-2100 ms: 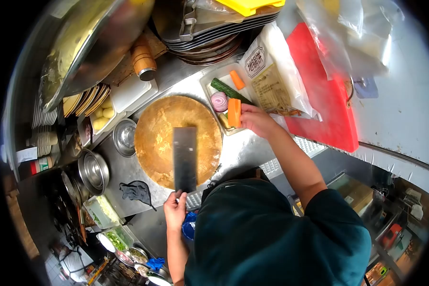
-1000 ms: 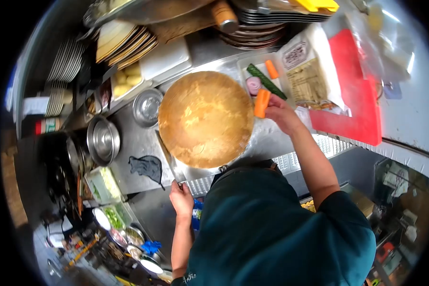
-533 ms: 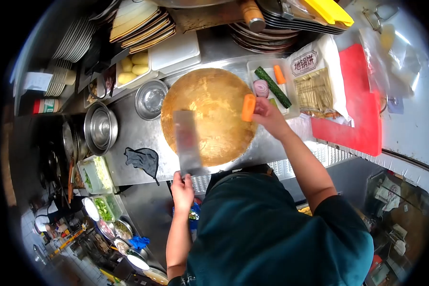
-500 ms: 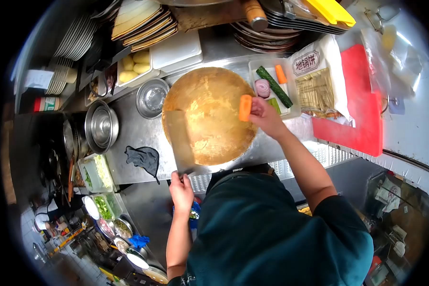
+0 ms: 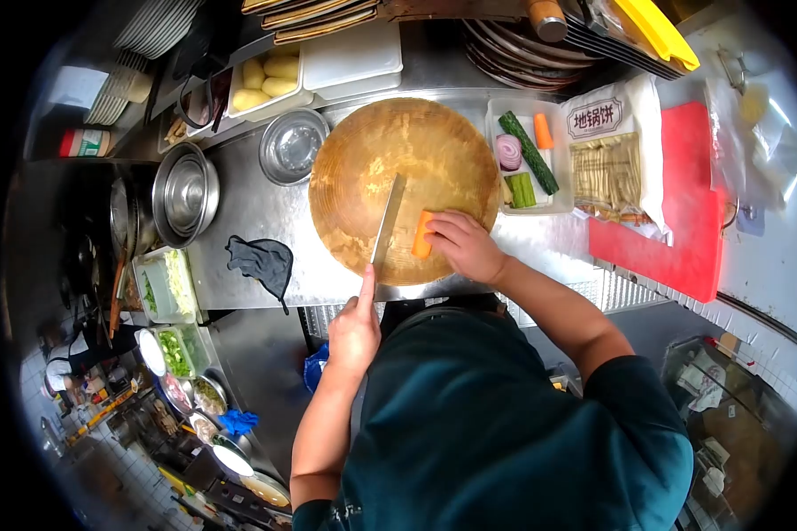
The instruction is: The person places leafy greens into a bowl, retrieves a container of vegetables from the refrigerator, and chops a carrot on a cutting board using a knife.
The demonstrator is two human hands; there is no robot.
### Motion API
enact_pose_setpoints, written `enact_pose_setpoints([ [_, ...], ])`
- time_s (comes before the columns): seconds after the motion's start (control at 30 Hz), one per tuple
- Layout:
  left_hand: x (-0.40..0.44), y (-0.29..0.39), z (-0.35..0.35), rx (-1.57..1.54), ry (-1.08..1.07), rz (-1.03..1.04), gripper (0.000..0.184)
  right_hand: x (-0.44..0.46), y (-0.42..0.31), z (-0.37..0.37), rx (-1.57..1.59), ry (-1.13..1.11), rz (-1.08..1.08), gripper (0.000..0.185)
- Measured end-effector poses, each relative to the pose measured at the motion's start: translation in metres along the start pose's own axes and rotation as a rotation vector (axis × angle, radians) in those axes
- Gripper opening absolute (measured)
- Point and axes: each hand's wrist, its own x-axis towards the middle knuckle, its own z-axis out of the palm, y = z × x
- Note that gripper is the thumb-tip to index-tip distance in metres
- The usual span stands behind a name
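A round wooden chopping board [image 5: 354, 168] lies on the steel counter. My left hand [image 5: 355, 334] is closed around the handle of a cleaver [image 5: 388, 221], its blade turned edge-down over the board. To the right of the blade, a piece of carrot [image 5: 423, 234] rests on the board, and my right hand [image 5: 469, 250] grips it from its right side. Blade and carrot are apart. Beyond my right hand, a clear plastic tub [image 5: 560, 190] holds a cucumber [image 5: 529, 152], a cut onion [image 5: 508, 152], another carrot piece [image 5: 543, 131] and a short green piece [image 5: 521, 189].
Left of the board are a steel bowl [image 5: 292, 147], nested bowls [image 5: 186, 195] and a dark cloth [image 5: 261, 265]. A tub of potatoes [image 5: 266, 108] stands behind. On the right lie a printed food bag [image 5: 615, 155] and a red board [image 5: 695, 212]. Stacked plates [image 5: 527, 57] line the back.
My right hand has brought the carrot piece down and toward me onto the board. In my left hand the cleaver has turned from flat to edge-down and shifted right.
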Motion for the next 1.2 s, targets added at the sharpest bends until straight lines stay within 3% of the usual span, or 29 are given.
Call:
enact_pose_setpoints([
  [0.47, -0.011, 0.032, -0.017, 0.029, -0.105, 0.100, 0.086, 0.020, 0.003, 0.003, 0.021, -0.051, -0.053, 0.031],
  [1.2, -0.024, 0.054, -0.020, -0.041, -0.199, -0.018, 0.095, 0.015, 0.015, 0.017, -0.024, -0.066, -0.091, 0.025],
])
